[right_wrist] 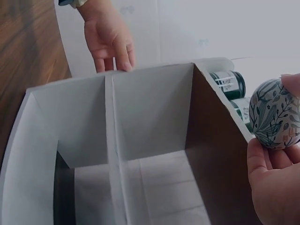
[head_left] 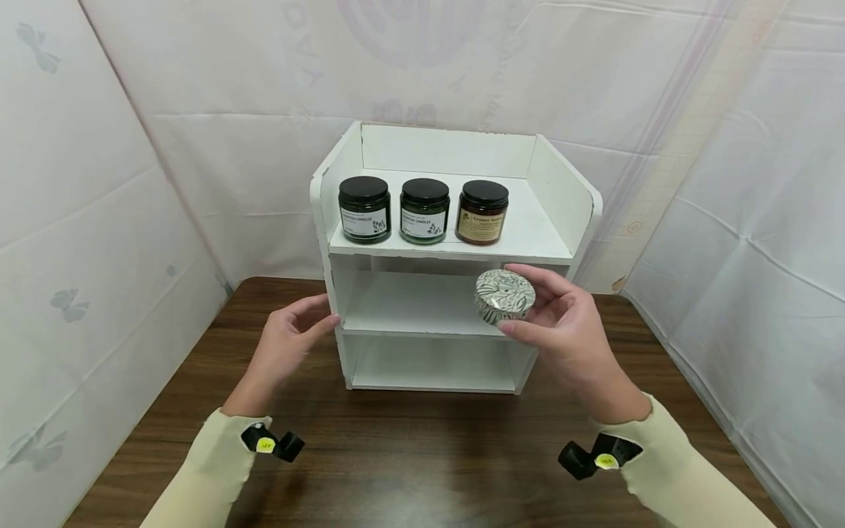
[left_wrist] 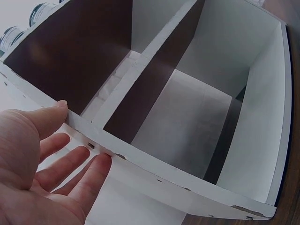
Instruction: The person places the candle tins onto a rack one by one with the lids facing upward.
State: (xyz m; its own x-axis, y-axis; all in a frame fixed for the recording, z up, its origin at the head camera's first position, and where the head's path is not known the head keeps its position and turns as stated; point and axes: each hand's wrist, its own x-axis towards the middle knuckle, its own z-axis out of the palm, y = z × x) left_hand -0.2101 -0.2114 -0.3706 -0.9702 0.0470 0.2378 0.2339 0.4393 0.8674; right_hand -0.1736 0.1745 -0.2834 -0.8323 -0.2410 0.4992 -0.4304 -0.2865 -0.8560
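My right hand (head_left: 561, 323) pinches a small round lidded tin (head_left: 505, 295) with a green-and-white leaf pattern, thumb at its lower edge and fingers at the far edge. It is held in front of the right part of a white three-tier shelf (head_left: 429, 253), around the middle tier. My left hand (head_left: 287, 341) touches the shelf's left side; in the left wrist view its thumb (left_wrist: 49, 118) lies at the front edge while the loose fingers rest against the outer side panel.
On the top tier stand two dark green candle jars (head_left: 364, 220) (head_left: 425, 220) with white labels and an amber jar (head_left: 483, 220) with a tan label, all black-lidded. The shelf stands on a brown wooden table (head_left: 409, 462). Whitish sheets (head_left: 198, 176) hang at the back and sides.
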